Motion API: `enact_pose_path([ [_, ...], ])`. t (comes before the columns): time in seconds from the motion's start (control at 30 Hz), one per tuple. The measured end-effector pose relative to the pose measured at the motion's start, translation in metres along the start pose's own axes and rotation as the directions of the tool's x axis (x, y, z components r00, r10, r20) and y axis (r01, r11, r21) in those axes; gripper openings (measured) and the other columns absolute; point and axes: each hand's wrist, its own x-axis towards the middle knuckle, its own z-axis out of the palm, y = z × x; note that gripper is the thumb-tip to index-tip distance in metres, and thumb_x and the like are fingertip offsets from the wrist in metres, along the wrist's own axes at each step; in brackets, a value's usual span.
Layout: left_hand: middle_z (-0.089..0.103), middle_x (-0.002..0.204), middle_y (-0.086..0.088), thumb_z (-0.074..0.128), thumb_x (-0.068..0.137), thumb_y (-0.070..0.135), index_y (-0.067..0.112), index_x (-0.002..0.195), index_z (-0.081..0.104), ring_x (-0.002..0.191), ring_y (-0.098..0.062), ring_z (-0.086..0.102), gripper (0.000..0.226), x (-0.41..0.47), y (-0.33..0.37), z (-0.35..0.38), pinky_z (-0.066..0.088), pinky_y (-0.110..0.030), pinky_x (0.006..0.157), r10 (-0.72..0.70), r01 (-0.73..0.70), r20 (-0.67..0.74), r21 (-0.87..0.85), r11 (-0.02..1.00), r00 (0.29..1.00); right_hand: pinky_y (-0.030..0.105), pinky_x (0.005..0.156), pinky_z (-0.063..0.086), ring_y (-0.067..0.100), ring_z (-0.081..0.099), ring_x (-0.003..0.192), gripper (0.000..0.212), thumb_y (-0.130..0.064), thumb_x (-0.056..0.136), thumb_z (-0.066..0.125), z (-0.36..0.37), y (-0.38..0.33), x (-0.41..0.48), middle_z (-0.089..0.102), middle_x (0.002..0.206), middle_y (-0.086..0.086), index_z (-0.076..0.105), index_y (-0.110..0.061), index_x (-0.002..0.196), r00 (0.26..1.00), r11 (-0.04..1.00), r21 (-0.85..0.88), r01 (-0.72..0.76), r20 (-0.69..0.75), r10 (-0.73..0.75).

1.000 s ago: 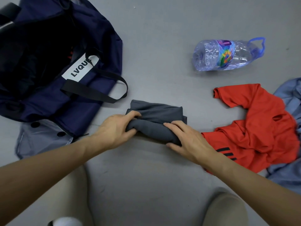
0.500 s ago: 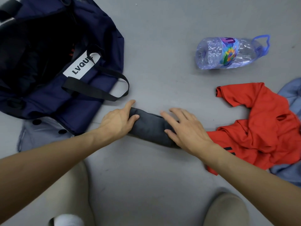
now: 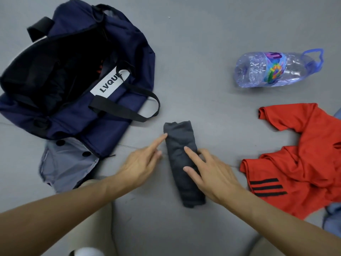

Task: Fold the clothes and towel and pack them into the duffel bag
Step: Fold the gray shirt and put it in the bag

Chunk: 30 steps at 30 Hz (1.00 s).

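Note:
A dark grey garment (image 3: 180, 145), rolled into a narrow bundle, lies on the grey floor and points away from me. My left hand (image 3: 142, 160) is beside its left edge, with a straight index fingertip touching the roll. My right hand (image 3: 210, 172) rests flat on the roll's right side, fingers spread. The navy duffel bag (image 3: 114, 58) lies open at the upper left with dark items inside. A red shirt (image 3: 302, 156) with black stripes is crumpled at the right.
A crushed clear plastic bottle (image 3: 276, 69) with a blue handle lies at the upper right. A pale blue-grey buttoned garment (image 3: 68, 165) sticks out from under the bag. Light blue cloth (image 3: 334, 217) shows at the right edge. My knees are at the bottom.
The grey roll has turned from lying crosswise to pointing away from me. Both hands went from gripping and rolling it to lying with straight fingers against it.

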Motion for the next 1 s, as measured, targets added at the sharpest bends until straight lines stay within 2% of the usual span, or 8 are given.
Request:
enact_pose_path([
  [0.1,0.054,0.139,0.01,0.038,0.107,0.034,0.06,0.152,0.003,0.124,-0.011,0.052,0.062,0.005,0.009,0.005,0.04,-0.033,0.107,0.021,-0.018,0.061,-0.06,0.998,0.998,0.038,0.076,0.051,0.021,0.057,0.098,0.065,-0.062,0.1,0.028,-0.007,0.009,0.009,0.039,0.127,-0.005,-0.009,-0.053,0.153,0.999,0.997,0.064,0.042,0.002,-0.042],
  [0.23,0.03,0.158,0.014,0.043,0.106,0.024,0.05,0.156,0.011,0.139,-0.007,0.037,0.066,0.026,0.022,0.003,0.032,-0.029,0.115,0.069,-0.062,0.062,-0.104,0.993,0.996,0.035,0.08,0.05,0.017,0.049,0.093,0.072,-0.063,0.099,0.033,-0.007,0.022,0.023,0.038,0.114,-0.006,-0.023,-0.058,0.145,0.991,0.991,0.099,0.087,0.088,-0.096],
  [0.47,0.037,0.147,0.013,0.058,0.093,0.03,0.053,0.149,0.033,0.129,-0.008,0.047,0.066,0.044,0.038,0.009,0.043,-0.038,0.11,-0.009,0.051,0.141,-0.299,0.953,0.99,0.034,0.085,0.048,0.016,0.05,0.096,0.076,-0.063,0.098,0.036,-0.005,0.026,0.029,0.04,0.113,-0.006,-0.029,-0.064,0.135,0.991,0.98,0.169,0.102,0.072,-0.116],
  [0.53,0.036,0.145,0.011,0.065,0.093,0.022,0.046,0.153,0.032,0.127,-0.001,0.044,0.073,0.044,0.045,0.012,0.039,-0.023,0.11,-0.031,0.085,0.162,-0.342,0.936,0.986,0.033,0.084,0.048,0.015,0.049,0.099,0.078,-0.062,0.098,0.038,-0.002,0.025,0.024,0.041,0.113,-0.006,-0.03,-0.063,0.136,0.993,0.98,0.174,0.1,0.047,-0.11],
  [0.63,0.036,0.139,0.009,0.061,0.092,0.006,0.04,0.154,0.033,0.114,0.004,0.048,0.076,0.038,0.058,0.011,0.039,-0.005,0.091,-0.037,0.084,0.143,-0.339,0.937,0.989,0.031,0.092,0.046,0.014,0.047,0.112,0.079,-0.06,0.097,0.041,0.003,0.025,0.012,0.041,0.126,-0.01,-0.021,-0.059,0.145,0.994,0.962,0.249,0.109,-0.008,-0.111],
  [0.73,0.04,0.13,0.005,0.051,0.088,-0.006,0.039,0.149,0.042,0.095,-0.001,0.056,0.076,0.031,0.069,0.005,0.046,-0.013,0.078,-0.061,0.105,0.116,-0.423,0.9,0.991,0.029,0.115,0.034,0.003,0.03,0.144,0.079,-0.059,0.095,0.05,-0.003,0.022,0.001,0.019,0.16,-0.023,-0.007,-0.059,0.151,0.99,0.868,0.476,0.141,-0.069,-0.123],
  [0.8,0.042,0.128,0.005,0.048,0.086,-0.009,0.041,0.145,0.047,0.096,-0.005,0.058,0.077,0.024,0.082,-0.007,0.053,-0.023,0.079,-0.053,0.098,0.103,-0.506,0.857,0.993,0.026,0.12,0.025,-0.008,0.014,0.148,0.083,-0.06,0.092,0.056,-0.014,0.014,-0.006,0.005,0.163,-0.028,-0.003,-0.061,0.15,0.986,0.789,0.592,0.164,-0.124,-0.112],
  [1.0,0.052,0.133,0.007,0.048,0.077,-0.003,0.05,0.129,0.059,0.112,-0.014,0.062,0.076,0.012,0.105,-0.063,0.054,-0.043,0.096,-0.069,0.047,-0.007,-0.668,0.743,0.998,0.038,0.122,0.026,-0.002,0.017,0.149,0.089,-0.066,0.082,0.064,-0.07,-0.025,-0.006,0.01,0.163,-0.028,0.007,-0.061,0.15,0.97,0.64,0.729,0.243,-0.201,-0.139],
])
